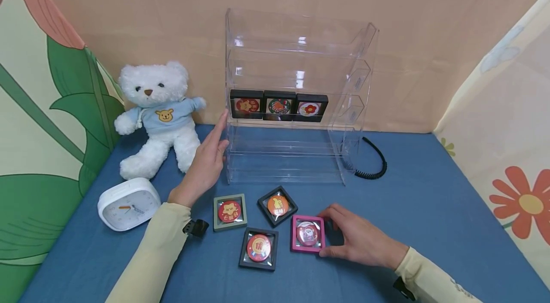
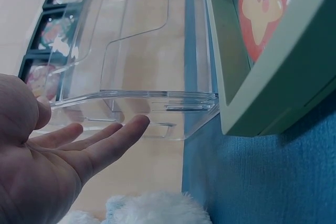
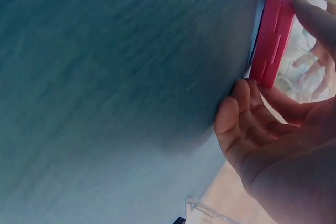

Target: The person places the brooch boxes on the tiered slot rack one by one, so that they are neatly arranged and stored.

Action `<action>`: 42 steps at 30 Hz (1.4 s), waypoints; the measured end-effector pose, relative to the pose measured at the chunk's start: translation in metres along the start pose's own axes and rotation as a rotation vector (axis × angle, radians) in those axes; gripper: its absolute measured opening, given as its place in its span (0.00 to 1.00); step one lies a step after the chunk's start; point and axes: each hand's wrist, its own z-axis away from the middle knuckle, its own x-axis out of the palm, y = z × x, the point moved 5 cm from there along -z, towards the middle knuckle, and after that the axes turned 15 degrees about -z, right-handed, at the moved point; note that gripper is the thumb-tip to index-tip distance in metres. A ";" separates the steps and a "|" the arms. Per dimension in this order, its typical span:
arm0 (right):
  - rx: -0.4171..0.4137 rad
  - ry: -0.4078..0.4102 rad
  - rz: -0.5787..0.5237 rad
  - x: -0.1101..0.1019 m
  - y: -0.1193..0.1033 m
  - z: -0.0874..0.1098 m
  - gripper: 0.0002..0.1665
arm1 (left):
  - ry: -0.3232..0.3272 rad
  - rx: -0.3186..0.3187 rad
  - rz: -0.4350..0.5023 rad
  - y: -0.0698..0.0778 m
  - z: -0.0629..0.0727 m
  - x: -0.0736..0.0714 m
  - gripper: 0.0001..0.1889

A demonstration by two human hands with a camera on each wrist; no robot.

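Note:
A clear tiered acrylic display rack (image 1: 296,143) stands at the back of the table. My left hand (image 1: 207,160) rests its straight fingers against the rack's left side, and the left wrist view shows them near its edge. On a middle tier sit a star badge frame (image 1: 247,104), another black badge frame (image 1: 280,106) and a flower badge frame (image 1: 310,108). At the lower right, my right hand (image 1: 358,236) pinches a pink badge frame (image 1: 308,234) between thumb and fingers; its pink side wall (image 3: 273,35) shows in the right wrist view, close to the cloth.
On the blue cloth (image 1: 408,198) lie a green badge frame (image 1: 230,212), a tilted black frame (image 1: 277,205) and a front black frame (image 1: 259,249). A white teddy bear (image 1: 165,117) and white clock (image 1: 129,204) stand left. A coiled black cord (image 1: 374,174) lies right.

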 end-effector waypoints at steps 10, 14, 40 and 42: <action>0.003 0.019 -0.074 0.000 -0.002 0.001 0.44 | -0.004 -0.006 0.006 0.000 -0.001 0.000 0.38; -0.001 0.018 -0.137 0.002 -0.004 0.002 0.43 | 0.000 -0.004 0.003 -0.001 -0.001 0.001 0.38; -0.119 0.066 -0.396 -0.001 -0.008 0.013 0.25 | -0.004 -0.010 0.000 0.000 -0.002 0.001 0.38; -0.137 0.079 -0.379 -0.003 -0.009 0.014 0.22 | -0.004 -0.009 0.000 0.000 -0.002 0.001 0.38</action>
